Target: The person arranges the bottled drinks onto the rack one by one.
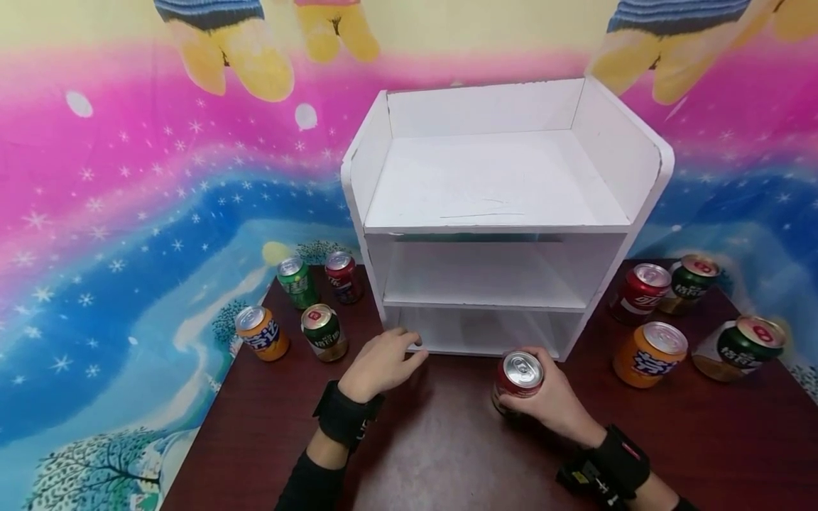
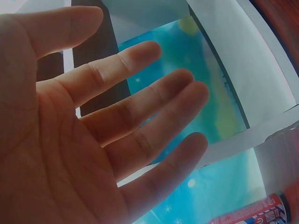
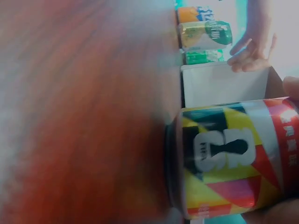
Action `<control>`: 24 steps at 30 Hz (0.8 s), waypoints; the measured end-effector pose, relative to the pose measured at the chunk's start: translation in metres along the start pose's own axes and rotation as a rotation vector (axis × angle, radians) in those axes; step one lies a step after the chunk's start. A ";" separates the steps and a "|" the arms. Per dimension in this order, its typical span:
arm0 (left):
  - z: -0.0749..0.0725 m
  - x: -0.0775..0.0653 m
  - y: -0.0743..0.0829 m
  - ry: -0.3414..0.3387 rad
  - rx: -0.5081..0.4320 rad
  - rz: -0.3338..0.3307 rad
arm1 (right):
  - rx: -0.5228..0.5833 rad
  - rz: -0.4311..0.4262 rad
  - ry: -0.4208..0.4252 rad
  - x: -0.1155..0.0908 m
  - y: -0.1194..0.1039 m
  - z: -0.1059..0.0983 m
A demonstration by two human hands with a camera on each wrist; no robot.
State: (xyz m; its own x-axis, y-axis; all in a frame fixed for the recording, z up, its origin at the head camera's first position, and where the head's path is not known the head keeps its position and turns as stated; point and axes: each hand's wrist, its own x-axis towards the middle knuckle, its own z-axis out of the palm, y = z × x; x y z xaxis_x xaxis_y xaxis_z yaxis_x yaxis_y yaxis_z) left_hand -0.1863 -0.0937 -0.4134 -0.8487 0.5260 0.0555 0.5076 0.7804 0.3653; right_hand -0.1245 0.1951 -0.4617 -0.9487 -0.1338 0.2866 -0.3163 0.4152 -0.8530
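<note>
My right hand (image 1: 562, 404) grips a red soda can (image 1: 515, 385) by its side, thumb and fingers around it. The can stands upright at the table's middle, in front of the white shelf unit (image 1: 476, 177), silver top facing up. Its patterned label (image 3: 229, 158) in yellow, red and black fills the lower right of the right wrist view. My left hand (image 1: 383, 360) is held over the table by the unit's lower left corner, nothing in it. In the left wrist view that hand's palm (image 2: 60, 140) shows, with fingers (image 2: 163, 112) extended and apart.
Left of the unit stand a green can (image 1: 297, 284), a dark red can (image 1: 344, 278), an orange can (image 1: 262, 333) and a green-gold can (image 1: 324, 333). On its right are a red can (image 1: 641, 294), another orange can (image 1: 650, 355) and green-gold cans (image 1: 739, 349). A printed backdrop (image 1: 160, 213) hangs behind.
</note>
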 end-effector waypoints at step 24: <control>0.000 -0.001 -0.001 0.011 -0.016 0.014 | 0.352 -0.168 -0.442 0.035 -0.039 -0.027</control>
State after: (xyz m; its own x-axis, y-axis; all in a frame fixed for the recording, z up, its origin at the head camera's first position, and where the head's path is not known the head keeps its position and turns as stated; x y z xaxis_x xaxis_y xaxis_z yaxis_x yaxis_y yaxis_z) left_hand -0.1858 -0.0954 -0.4134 -0.8434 0.5326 0.0711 0.5168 0.7677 0.3790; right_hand -0.1455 0.1989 -0.4068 -0.7732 -0.5659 0.2862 -0.3736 0.0417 -0.9267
